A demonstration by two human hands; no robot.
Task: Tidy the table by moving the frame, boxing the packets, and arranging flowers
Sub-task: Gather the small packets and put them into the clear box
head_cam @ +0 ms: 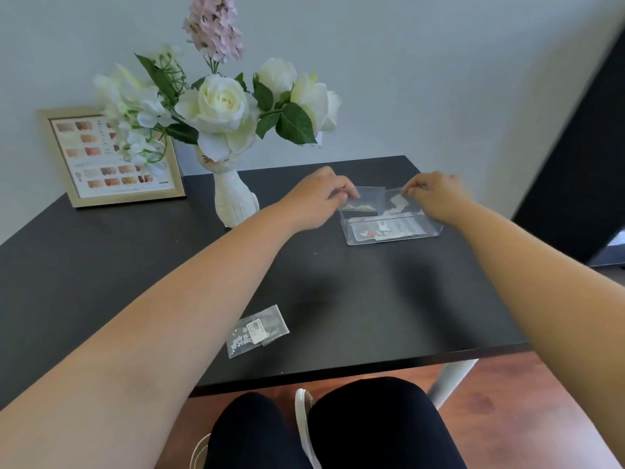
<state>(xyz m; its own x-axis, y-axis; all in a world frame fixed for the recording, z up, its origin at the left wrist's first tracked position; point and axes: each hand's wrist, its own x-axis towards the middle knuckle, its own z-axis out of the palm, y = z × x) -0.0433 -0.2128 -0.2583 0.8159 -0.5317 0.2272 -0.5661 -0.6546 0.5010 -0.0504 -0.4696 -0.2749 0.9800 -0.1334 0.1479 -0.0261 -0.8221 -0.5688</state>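
Nearest, the person's knees in dark trousers sit under the near edge of the black rectangular worktop (338, 282), with a pale shoe showing between them above the reddish wooden floor. On the worktop close to that edge, left of centre, lies a small clear plastic packet of white beads with a barcode label (257, 331), flat and well apart from everything else.

Both bare forearms stretch away across the worktop toward its far right part. There stands a shallow clear plastic box (392, 223), open-topped, with several clear packets lying inside; their contents are hard to make out beyond pale bits and one reddish spot. The left hand (318, 199), palm down, pinches the upper edge of a clear packet (363, 201) standing at the box's far left side. The right hand (436, 194), fingers curled, pinches another clear packet (400, 201) over the box's far right side; the fingertips are partly hidden.

Farther left, a white cat-shaped ceramic vase (233, 198) holds white artificial roses and a pink spray (220, 103), its top cut off. At the far left corner a gold-rimmed picture frame (111, 157) leans against the wall, partly hidden by blossoms.
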